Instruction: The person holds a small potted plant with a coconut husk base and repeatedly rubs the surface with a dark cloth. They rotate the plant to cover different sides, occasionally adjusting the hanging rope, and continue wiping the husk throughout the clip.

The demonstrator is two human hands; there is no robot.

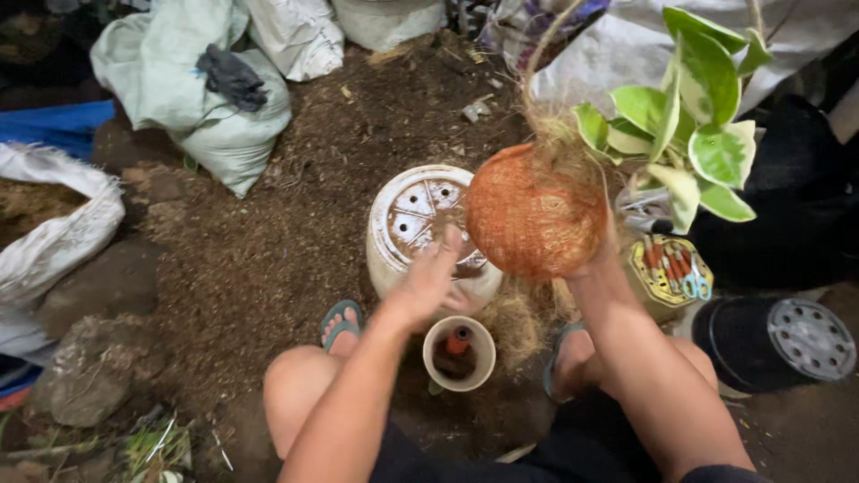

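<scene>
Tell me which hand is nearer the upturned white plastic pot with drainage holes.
Left. The left hand lies over the near rim of the upturned white plastic pot. The right hand sits off to its right, holding the orange fibre-wrapped root ball.

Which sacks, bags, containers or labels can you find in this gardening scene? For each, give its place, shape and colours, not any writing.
Pale green sack: upper left, bulging, a dark cloth on top.
White woven sack: left edge, slumped open.
White sack: top centre, crumpled.
Yellow tin: beside the right hand, round, holding red-handled tools.
Small cream pot: between the feet, round, open.
Labels, signs, screens: none seen.
</scene>
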